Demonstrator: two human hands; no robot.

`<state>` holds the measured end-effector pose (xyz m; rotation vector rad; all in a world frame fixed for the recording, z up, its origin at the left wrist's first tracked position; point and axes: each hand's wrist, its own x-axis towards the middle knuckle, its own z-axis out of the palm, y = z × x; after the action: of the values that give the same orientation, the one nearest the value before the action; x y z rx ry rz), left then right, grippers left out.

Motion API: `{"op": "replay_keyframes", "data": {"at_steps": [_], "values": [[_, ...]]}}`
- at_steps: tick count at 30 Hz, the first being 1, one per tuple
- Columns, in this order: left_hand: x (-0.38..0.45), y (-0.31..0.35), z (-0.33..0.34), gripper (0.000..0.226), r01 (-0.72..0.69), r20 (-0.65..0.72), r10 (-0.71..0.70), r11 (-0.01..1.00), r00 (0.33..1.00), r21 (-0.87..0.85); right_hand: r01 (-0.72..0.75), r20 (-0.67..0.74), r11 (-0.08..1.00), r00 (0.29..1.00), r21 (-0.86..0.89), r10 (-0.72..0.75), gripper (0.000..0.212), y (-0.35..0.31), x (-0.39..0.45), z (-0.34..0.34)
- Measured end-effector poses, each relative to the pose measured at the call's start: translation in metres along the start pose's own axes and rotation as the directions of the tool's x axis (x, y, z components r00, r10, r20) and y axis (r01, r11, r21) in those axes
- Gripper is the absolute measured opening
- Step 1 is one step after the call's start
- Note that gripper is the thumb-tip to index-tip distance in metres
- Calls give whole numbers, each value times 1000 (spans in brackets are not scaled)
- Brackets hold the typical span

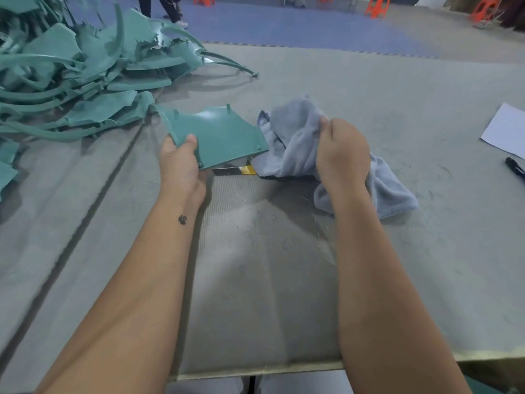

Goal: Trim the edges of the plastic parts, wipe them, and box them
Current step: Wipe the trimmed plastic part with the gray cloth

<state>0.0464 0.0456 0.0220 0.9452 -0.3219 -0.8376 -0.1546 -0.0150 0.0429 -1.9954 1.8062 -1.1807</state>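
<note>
— Two hands in my feed, both busy. How do you read the left hand [181, 163]?

— I see it gripping a teal plastic part [218, 135] at the part's near-left corner, thumb on top, the other fingers hidden underneath. The part sits just above the grey tabletop [255, 280], roughly flat and tilted a little.

— Which way does the part run?

— Its long axis goes left to right across my view, slightly toward me at the right end. The narrow curved end points left toward the heap of teal plastic offcuts [71, 81]; the broad end points right and meets the cloth [295, 143]. Small pegs stand up along its far edge.

— And the right hand [341, 155]?

— I see its fingers curled round a bunched fold of the pale blue cloth, lifting that fold off the tabletop. The rest of the cloth trails down and lies on the tabletop to the right.

— Anything under the part?

— A blade with a yellow band [235, 170] lies on the tabletop, poking out from below the part's near edge, its right end hidden under the cloth.

— What else do you see?

— Fine shavings scattered on the tabletop, a white sheet of paper [505, 130] at far right, a black pen-like object [515, 167] just near it, and orange stools [377, 5] on the floor beyond.
</note>
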Motion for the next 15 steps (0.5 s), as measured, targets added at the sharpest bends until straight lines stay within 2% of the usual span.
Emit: {"op": "replay_keyframes", "data": {"at_steps": [3, 6, 8, 11, 13, 15], "values": [[-1, -1, 2, 23, -8, -6, 8, 999, 1000, 39, -184, 7, 948, 982, 258, 189, 26, 7, 6, -3], [0, 0, 2, 23, -6, -10, 6, 1000, 1000, 22, -259, 28, 866, 961, 428, 274, 16, 14, 10, -8], [0, 1, 2, 23, 1, -20, -1, 1000, 1000, -19, -219, -29, 872, 966, 438, 258, 18, 17, 14, -13], [0, 2, 2, 22, 15, -10, -17, 994, 1000, -107, -106, -155, 937, 974, 333, 165, 19, 17, 19, -26], [-2, 3, 2, 24, 18, 21, -16, 992, 1000, -122, -92, -106, 907, 983, 411, 148, 17, 16, 20, -35], [-4, 3, 4, 25, 30, 77, -20, 991, 997, -128, -144, 34, 868, 989, 475, 146, 20, 12, 17, -44]]}}
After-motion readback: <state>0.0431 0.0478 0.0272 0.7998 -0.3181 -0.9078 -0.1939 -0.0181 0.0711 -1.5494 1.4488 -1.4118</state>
